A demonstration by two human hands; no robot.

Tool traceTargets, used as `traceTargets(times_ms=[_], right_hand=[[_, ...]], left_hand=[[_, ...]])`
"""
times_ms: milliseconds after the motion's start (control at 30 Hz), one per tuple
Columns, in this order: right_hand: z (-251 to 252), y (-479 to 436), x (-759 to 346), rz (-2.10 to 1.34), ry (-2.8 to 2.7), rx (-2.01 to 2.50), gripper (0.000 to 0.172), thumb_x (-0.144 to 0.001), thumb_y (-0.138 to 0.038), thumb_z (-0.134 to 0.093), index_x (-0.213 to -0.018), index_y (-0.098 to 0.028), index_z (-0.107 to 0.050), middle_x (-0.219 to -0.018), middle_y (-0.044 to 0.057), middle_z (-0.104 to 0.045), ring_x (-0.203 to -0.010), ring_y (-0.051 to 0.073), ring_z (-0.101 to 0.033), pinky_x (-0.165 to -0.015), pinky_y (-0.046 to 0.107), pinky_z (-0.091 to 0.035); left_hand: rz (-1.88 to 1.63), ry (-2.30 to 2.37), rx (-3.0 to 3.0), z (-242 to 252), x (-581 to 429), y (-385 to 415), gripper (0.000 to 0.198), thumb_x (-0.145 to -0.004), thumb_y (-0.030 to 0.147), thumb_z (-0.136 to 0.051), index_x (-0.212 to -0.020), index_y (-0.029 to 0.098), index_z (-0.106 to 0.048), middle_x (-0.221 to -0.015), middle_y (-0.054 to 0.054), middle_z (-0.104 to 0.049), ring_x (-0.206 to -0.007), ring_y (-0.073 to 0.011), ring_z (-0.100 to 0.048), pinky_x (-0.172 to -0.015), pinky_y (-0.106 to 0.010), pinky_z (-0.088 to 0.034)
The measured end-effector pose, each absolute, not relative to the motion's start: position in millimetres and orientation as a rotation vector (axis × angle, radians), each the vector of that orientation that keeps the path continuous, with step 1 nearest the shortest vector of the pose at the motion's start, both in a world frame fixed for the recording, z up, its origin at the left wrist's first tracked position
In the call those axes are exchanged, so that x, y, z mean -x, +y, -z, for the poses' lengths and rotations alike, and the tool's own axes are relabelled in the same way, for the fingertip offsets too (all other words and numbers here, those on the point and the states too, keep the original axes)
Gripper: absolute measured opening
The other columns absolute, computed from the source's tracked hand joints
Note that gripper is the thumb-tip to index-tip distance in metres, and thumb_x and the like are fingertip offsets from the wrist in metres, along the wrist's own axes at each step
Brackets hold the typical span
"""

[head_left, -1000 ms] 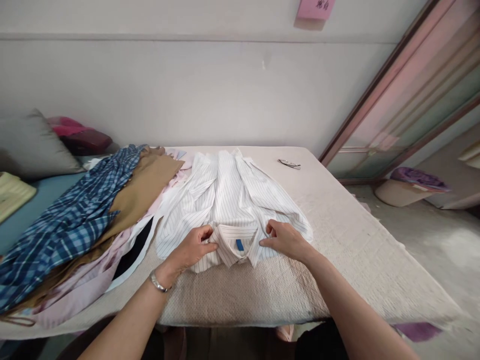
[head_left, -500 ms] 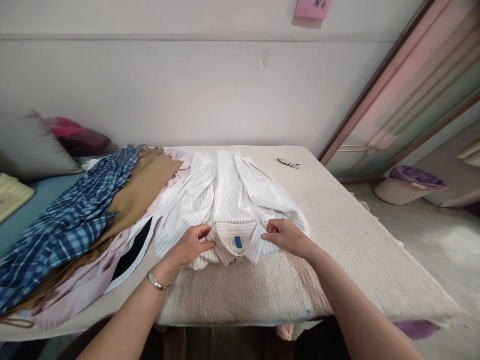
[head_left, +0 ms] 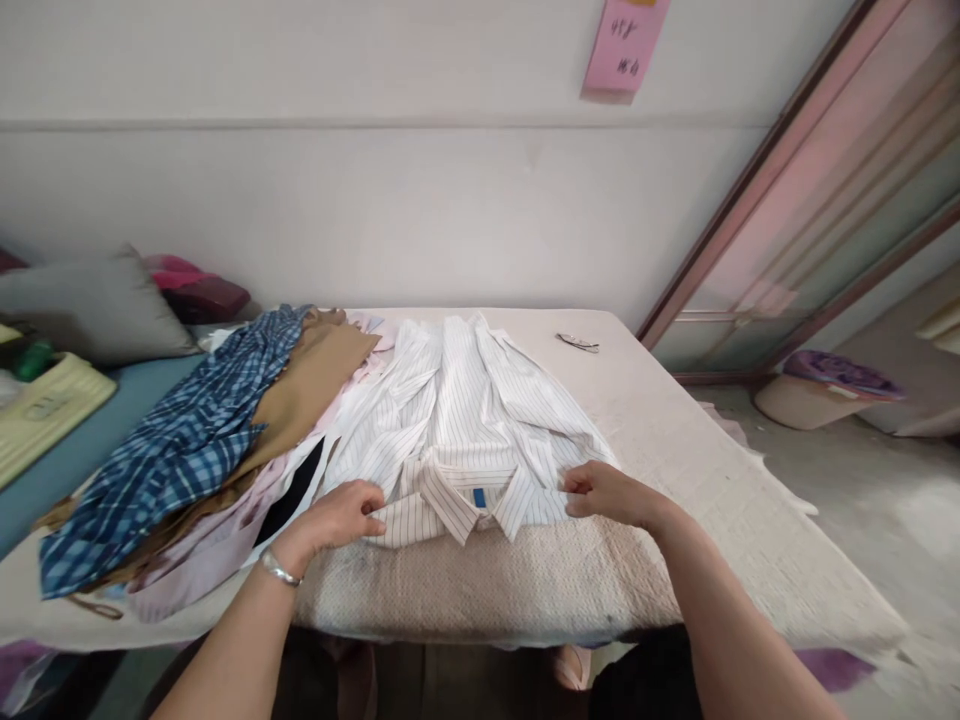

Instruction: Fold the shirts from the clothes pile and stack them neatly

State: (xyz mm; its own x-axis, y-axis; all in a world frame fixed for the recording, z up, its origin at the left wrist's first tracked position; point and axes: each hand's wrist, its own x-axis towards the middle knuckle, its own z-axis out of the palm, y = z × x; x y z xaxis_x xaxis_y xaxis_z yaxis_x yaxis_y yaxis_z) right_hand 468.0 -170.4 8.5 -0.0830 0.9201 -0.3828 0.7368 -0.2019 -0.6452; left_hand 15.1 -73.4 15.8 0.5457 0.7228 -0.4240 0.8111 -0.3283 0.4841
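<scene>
A white shirt (head_left: 469,400) with thin dark stripes lies spread on the padded table, its collar toward me and a blue label (head_left: 478,497) showing inside the neck. My left hand (head_left: 337,518), with a silver bracelet at the wrist, pinches the shirt at the shoulder left of the collar. On the other side, my right hand (head_left: 606,493) grips the opposite shoulder between thumb and fingers. The collar points lie folded down between my hands. The sleeves stretch away toward the wall in loose folds.
Left of the shirt lies a pile of clothes with a blue plaid garment (head_left: 165,440) and a brown garment (head_left: 307,370). Glasses (head_left: 577,343) rest at the table's back right. A grey cushion (head_left: 97,310) and yellow box (head_left: 56,415) are farther left. A bin (head_left: 814,395) stands right.
Both hands have moved outward from beside the collar to the shoulders, left hand leftward and right hand rightward. The shoulder cloth is stretched flatter. The view has tilted slightly upward.
</scene>
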Motion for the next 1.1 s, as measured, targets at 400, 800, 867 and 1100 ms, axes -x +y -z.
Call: traceTargets(times_ms=[400,800,867,1100], right_hand=[[-91.8,-225.0,-427.4,-0.489,-1.866,1.903,0.014,-0.093,-0.024,-0.045,-0.079,-0.024,-0.042,-0.071,0.0,-0.052,-0.071,0.018,-0.052,-0.066,0.027,-0.034],[-399.3,-307.7,-409.8,0.93,-1.724,1.672,0.027,-0.1,-0.039,-0.043,-0.079,-0.024,-0.054,-0.059,0.0,-0.046,-0.051,0.016,-0.037,-0.058,0.031,-0.023],[-436.8,-315.0,-411.1,1.103,-1.621,1.607,0.028,-0.1,-0.038,-0.043,-0.078,-0.025,-0.054,-0.059,0.001,-0.045,-0.054,0.018,-0.038,-0.06,0.033,-0.026],[-438.0,-267.8,-433.7,0.972,-1.619,1.802,0.016,-0.095,-0.022,-0.045,-0.094,-0.023,-0.061,-0.07,0.005,-0.058,-0.064,0.022,-0.051,-0.065,0.035,-0.032]], left_hand=[[-0.816,1.49,-2.071,-70.8,1.3,-145.9,0.027,-0.096,0.043,-0.039,-0.078,0.024,-0.044,-0.069,0.001,-0.051,-0.071,-0.0202,-0.055,-0.069,-0.029,-0.039],[-1.68,2.091,-2.618,-367.2,19.1,-234.9,0.03,-0.105,0.04,-0.037,-0.102,0.019,-0.058,-0.073,-0.004,-0.059,-0.064,-0.0222,-0.057,-0.065,-0.031,-0.033],[-1.747,2.127,-2.665,-400.0,16.9,-234.1,0.032,-0.105,0.039,-0.038,-0.106,0.017,-0.06,-0.076,-0.006,-0.061,-0.068,-0.0236,-0.059,-0.069,-0.032,-0.037],[-1.074,1.908,-2.976,-382.9,-9.2,-168.0,0.018,-0.085,0.009,-0.05,-0.083,0.017,-0.066,-0.084,-0.009,-0.07,-0.083,-0.0231,-0.064,-0.074,-0.03,-0.042]])
